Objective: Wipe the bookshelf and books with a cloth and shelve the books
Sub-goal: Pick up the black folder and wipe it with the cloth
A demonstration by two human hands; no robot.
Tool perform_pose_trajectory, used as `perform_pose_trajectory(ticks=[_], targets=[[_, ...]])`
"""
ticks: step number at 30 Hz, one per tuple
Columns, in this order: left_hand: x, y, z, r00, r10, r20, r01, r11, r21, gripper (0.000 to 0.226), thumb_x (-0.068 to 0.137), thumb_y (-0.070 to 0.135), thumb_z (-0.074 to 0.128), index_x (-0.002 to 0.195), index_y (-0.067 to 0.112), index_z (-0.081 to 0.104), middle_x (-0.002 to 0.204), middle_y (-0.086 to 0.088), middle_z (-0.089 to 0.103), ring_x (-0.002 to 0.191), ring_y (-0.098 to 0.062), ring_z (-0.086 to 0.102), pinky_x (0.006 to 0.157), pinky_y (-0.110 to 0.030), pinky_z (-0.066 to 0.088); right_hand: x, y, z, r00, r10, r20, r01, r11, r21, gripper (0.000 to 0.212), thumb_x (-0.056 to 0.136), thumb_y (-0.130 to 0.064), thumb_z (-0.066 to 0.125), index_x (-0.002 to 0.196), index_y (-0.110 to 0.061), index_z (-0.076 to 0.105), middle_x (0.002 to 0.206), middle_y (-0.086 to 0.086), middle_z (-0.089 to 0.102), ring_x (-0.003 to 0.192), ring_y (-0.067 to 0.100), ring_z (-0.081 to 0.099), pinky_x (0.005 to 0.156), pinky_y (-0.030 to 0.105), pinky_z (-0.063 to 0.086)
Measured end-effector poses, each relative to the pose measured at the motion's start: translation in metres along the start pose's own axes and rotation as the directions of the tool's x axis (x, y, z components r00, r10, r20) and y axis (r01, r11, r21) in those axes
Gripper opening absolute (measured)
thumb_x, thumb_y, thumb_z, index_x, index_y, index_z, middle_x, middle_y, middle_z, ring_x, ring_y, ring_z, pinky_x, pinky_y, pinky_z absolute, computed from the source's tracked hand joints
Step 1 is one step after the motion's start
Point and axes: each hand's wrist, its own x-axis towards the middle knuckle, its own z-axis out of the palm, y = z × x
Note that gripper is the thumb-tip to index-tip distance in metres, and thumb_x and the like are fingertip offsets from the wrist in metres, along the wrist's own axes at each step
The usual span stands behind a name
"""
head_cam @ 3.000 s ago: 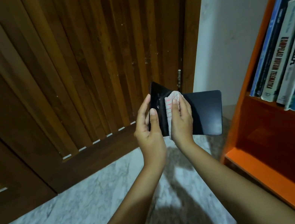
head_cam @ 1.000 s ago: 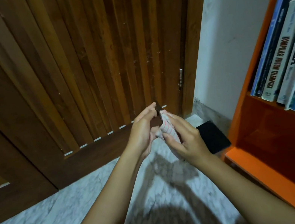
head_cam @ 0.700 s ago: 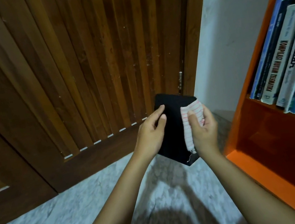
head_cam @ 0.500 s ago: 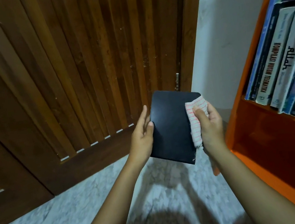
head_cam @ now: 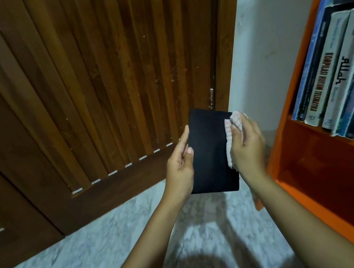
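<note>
Head view: the black book (head_cam: 210, 151), open 3 s ago, is now closed and facing the camera, so wiping is probably moving to its cover. It is sitting between both hands, above the floor; the left hand (head_cam: 180, 166) is gripping its left edge, the right hand (head_cam: 247, 142) pressing the cloth (head_cam: 230, 134) against its right edge, near the orange bookshelf (head_cam: 293, 155).

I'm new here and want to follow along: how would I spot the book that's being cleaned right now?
Look left of the orange bookshelf, in front of the slatted wooden door, where two hands meet above the marble floor. The left hand steadies a thin black book while the right hand presses a white red-checked cloth to its edge. Unlike the shelved books, its cover is plain black, with no lettering.
</note>
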Motion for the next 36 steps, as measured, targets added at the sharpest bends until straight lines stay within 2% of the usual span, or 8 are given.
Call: perform_pose_trajectory(ticks=[8, 12, 19, 22, 25, 28, 32, 36], targets=[[0.003, 0.009, 0.006, 0.998, 0.042, 0.046, -0.047, 0.994, 0.094, 0.046, 0.1, 0.008, 0.037, 0.142, 0.027, 0.03, 0.14, 0.022, 0.032, 0.129, 0.013, 0.027, 0.101, 0.0, 0.024, 0.019, -0.034, 0.015, 0.959, -0.247, 0.138, 0.264, 0.956, -0.125, 0.035, 0.099, -0.017, 0.043, 0.133, -0.011, 0.049, 0.14, 0.008, 0.048, 0.133, 0.02, 0.038, 0.106, 0.019, 0.02], [0.006, 0.012, 0.002, 1.0, 0.01, -0.002, -0.01, 1.0, 0.02, 0.047, 0.1, 0.007, 0.037, 0.144, 0.024, 0.031, 0.147, 0.012, 0.032, 0.138, -0.003, 0.028, 0.111, -0.014, 0.026, 0.018, -0.043, 0.025, 0.865, -0.401, 0.303, 0.452, 0.884, -0.12, 0.038, 0.098, -0.02, 0.043, 0.135, -0.012, 0.047, 0.144, 0.006, 0.043, 0.137, 0.019, 0.032, 0.112, 0.025, 0.019], [0.007, 0.004, -0.013, 0.99, -0.089, -0.11, 0.062, 0.97, -0.233, 0.04, 0.097, 0.016, 0.046, 0.126, 0.043, 0.051, 0.145, 0.0, 0.044, 0.134, -0.019, 0.041, 0.113, -0.049, 0.029, 0.021, -0.018, 0.005, 0.515, -0.615, 0.597, 0.76, 0.649, 0.013, 0.04, 0.093, -0.018, 0.045, 0.131, -0.008, 0.052, 0.143, 0.009, 0.044, 0.137, 0.019, 0.031, 0.116, 0.025, 0.018], [0.009, 0.008, -0.01, 0.983, -0.132, -0.125, 0.083, 0.938, -0.337, 0.037, 0.098, 0.015, 0.046, 0.12, 0.044, 0.053, 0.139, -0.002, 0.052, 0.128, -0.02, 0.049, 0.11, -0.05, 0.034, 0.017, -0.006, 0.0, 0.636, -0.574, 0.517, 0.689, 0.724, -0.044, 0.038, 0.092, -0.012, 0.05, 0.129, -0.007, 0.054, 0.141, 0.01, 0.047, 0.135, 0.019, 0.035, 0.115, 0.023, 0.019], [0.012, 0.009, -0.003, 0.982, -0.13, -0.139, 0.071, 0.928, -0.366, 0.04, 0.099, 0.012, 0.043, 0.126, 0.041, 0.048, 0.136, -0.005, 0.054, 0.127, -0.021, 0.05, 0.11, -0.051, 0.033, 0.003, 0.0, 0.007, 0.891, -0.371, 0.26, 0.41, 0.905, -0.114, 0.034, 0.094, -0.012, 0.048, 0.127, -0.006, 0.055, 0.138, 0.01, 0.05, 0.132, 0.02, 0.041, 0.111, 0.016, 0.02], [0.012, 0.006, 0.004, 0.979, -0.139, -0.147, 0.07, 0.915, -0.397, 0.042, 0.097, 0.016, 0.047, 0.128, 0.043, 0.049, 0.14, -0.003, 0.05, 0.132, -0.02, 0.044, 0.113, -0.05, 0.028, -0.016, -0.01, 0.02, 0.985, -0.156, 0.075, 0.161, 0.985, -0.065, 0.038, 0.096, -0.012, 0.041, 0.132, -0.004, 0.05, 0.141, 0.01, 0.046, 0.134, 0.02, 0.038, 0.111, 0.015, 0.021], [0.011, 0.01, 0.007, 0.977, -0.175, -0.118, 0.102, 0.879, -0.466, 0.048, 0.098, 0.004, 0.04, 0.137, 0.031, 0.042, 0.133, -0.001, 0.056, 0.13, -0.019, 0.046, 0.114, -0.042, 0.03, -0.032, -0.022, 0.034, 0.967, -0.215, 0.136, 0.225, 0.973, -0.06, 0.04, 0.096, -0.015, 0.041, 0.135, -0.007, 0.046, 0.143, 0.009, 0.044, 0.137, 0.018, 0.033, 0.115, 0.023, 0.02], [0.018, 0.011, -0.013, 0.968, -0.213, -0.135, 0.092, 0.794, -0.6, 0.048, 0.098, -0.002, 0.035, 0.139, 0.022, 0.041, 0.125, -0.011, 0.061, 0.113, -0.02, 0.061, 0.092, -0.028, 0.052, -0.037, -0.024, 0.035, 0.769, -0.53, 0.358, 0.577, 0.816, -0.032, 0.037, 0.093, -0.009, 0.048, 0.129, -0.005, 0.053, 0.137, 0.012, 0.051, 0.133, 0.021, 0.038, 0.113, 0.029, 0.025]])
